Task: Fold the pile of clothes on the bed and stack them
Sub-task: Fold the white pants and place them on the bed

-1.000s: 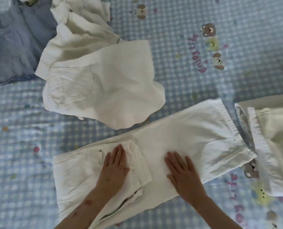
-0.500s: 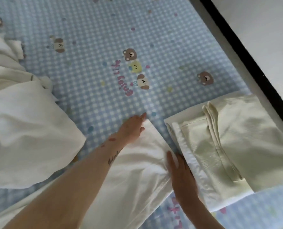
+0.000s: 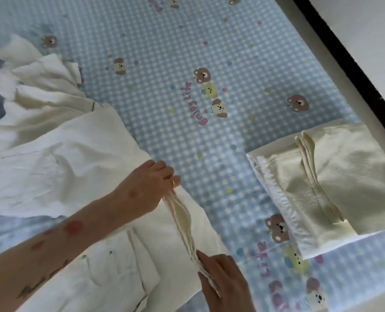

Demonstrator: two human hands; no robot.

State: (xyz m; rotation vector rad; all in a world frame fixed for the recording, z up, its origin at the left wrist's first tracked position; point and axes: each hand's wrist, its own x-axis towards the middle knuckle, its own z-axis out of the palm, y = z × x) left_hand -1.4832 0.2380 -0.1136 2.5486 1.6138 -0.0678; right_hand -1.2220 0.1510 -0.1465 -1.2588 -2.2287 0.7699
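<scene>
Head view: left hand [image 3: 145, 190] and right hand [image 3: 218, 274] now pinch lifted trouser hem [image 3: 182, 221]; right grip seemingly tight.

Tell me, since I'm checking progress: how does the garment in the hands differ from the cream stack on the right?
The white trousers lie only partly folded, their hem end gripped by the left hand and the right hand; the folded stack lies finished, untouched. The trousers look whiter; the stack is creamier. The trousers sit near the bottom edge of the view, the stack near the bed's edge. Both rest on the checked sheet.
</scene>
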